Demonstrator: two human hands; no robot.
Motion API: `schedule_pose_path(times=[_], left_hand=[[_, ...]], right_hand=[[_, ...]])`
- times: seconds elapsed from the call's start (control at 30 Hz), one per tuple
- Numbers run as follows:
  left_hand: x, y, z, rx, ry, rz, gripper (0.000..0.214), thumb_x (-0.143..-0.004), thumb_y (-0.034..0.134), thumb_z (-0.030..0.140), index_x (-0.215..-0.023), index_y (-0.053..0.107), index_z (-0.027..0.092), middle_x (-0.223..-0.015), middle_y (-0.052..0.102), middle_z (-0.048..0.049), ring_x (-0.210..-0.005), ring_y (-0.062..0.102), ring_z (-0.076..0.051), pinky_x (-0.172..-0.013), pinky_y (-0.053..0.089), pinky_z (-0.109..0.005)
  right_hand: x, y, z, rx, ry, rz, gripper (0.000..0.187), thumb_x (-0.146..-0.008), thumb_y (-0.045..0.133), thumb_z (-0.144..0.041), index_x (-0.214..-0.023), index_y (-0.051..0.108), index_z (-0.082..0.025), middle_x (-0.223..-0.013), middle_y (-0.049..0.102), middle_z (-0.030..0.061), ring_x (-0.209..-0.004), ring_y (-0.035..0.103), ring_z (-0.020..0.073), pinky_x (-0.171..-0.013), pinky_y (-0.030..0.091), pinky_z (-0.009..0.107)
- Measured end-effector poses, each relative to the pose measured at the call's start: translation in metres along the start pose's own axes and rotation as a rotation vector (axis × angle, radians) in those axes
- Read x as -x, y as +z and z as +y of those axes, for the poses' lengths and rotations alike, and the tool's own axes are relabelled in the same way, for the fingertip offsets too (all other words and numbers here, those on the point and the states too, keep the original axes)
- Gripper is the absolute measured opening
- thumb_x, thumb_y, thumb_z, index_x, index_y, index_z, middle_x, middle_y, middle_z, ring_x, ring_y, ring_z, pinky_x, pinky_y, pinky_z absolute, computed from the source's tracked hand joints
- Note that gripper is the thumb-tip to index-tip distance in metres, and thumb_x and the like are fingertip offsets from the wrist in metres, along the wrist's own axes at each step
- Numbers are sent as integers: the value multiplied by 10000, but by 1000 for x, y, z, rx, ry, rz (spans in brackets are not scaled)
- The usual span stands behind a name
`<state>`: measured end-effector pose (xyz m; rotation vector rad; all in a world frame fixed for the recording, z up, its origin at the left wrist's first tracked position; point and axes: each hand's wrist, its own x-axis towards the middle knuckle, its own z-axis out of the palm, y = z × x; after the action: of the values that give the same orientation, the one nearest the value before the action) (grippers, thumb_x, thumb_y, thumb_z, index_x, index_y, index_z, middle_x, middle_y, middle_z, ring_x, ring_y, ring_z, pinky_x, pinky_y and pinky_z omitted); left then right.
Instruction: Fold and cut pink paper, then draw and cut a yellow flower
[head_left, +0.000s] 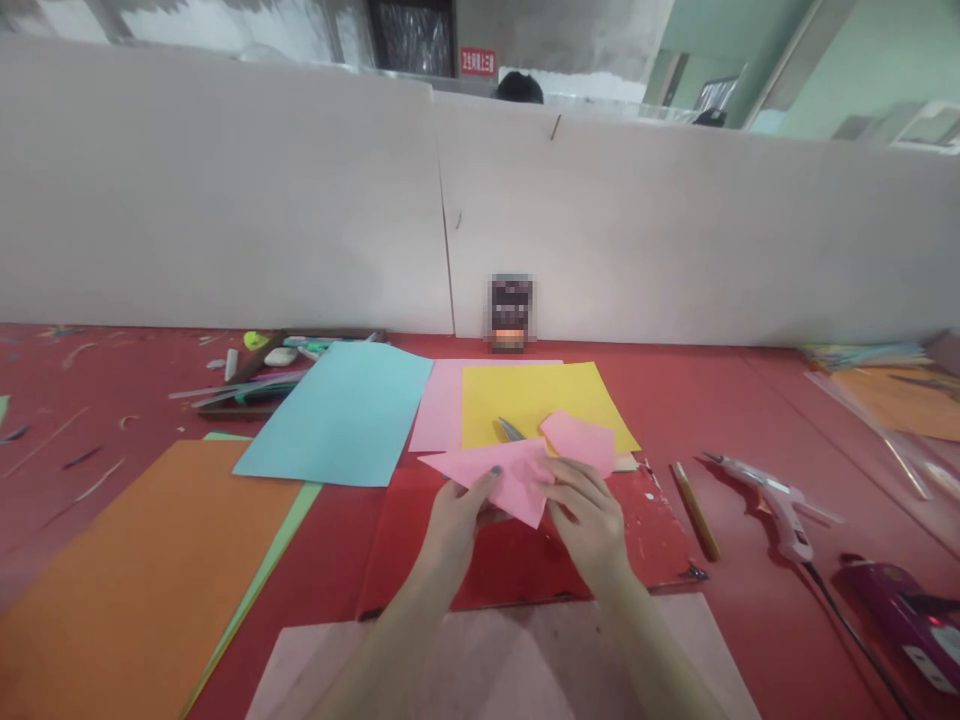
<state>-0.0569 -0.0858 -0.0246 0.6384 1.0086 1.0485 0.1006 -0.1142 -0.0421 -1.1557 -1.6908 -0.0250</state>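
Observation:
A folded piece of pink paper (514, 475), roughly triangular with a pointed left end, is held up between both hands above the red board (517, 570). My left hand (461, 510) pinches its lower left edge, thumb on top and fingers underneath. At its right end, my right hand (589, 510) closes its fingers on the paper. Just behind lies another pink paper piece (581, 440) on a yellow sheet (532, 390). The grey tip of scissors or a similar tool (511, 430) shows past the folded paper; the rest of it is hidden.
Left are a blue sheet (345, 415), an orange sheet (142, 560) and a tool tray (240, 410). Right are a brown stick-like tool (696, 510), a corded glue gun (780, 505) and a purple device (900, 610). A white partition (300, 200) stands behind.

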Motion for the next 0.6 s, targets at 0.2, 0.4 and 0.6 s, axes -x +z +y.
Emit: schedule_pose_path(times=[0.2, 0.4, 0.6], left_hand=[[-1, -1, 2, -29, 68, 120, 316, -665, 714, 288, -919, 649, 111, -937, 688, -123, -797, 650, -218, -656, 545, -287], [0, 1, -3, -114, 51, 127, 322, -645, 724, 337, -856, 659, 103, -887, 700, -122, -807, 651, -241, -646, 536, -283], [1, 6, -2, -11, 15, 98, 300, -665, 719, 296, -895, 660, 112, -897, 704, -118, -811, 657, -242, -686, 542, -326]], right_hand=[[-3, 0, -10, -283, 680, 70, 301, -876, 424, -355, -1052, 601, -187, -983, 668, 103, -805, 653, 196, -600, 564, 285], [-9, 2, -16, -557, 946, -76, 315, -787, 528, -484, -798, 603, -178, -528, 576, -16, -350, 475, 108, -331, 418, 225], [-9, 6, -11, -525, 920, -81, 286, -737, 594, -467, -743, 635, -184, -674, 677, 25, -572, 630, 174, -517, 513, 257]])
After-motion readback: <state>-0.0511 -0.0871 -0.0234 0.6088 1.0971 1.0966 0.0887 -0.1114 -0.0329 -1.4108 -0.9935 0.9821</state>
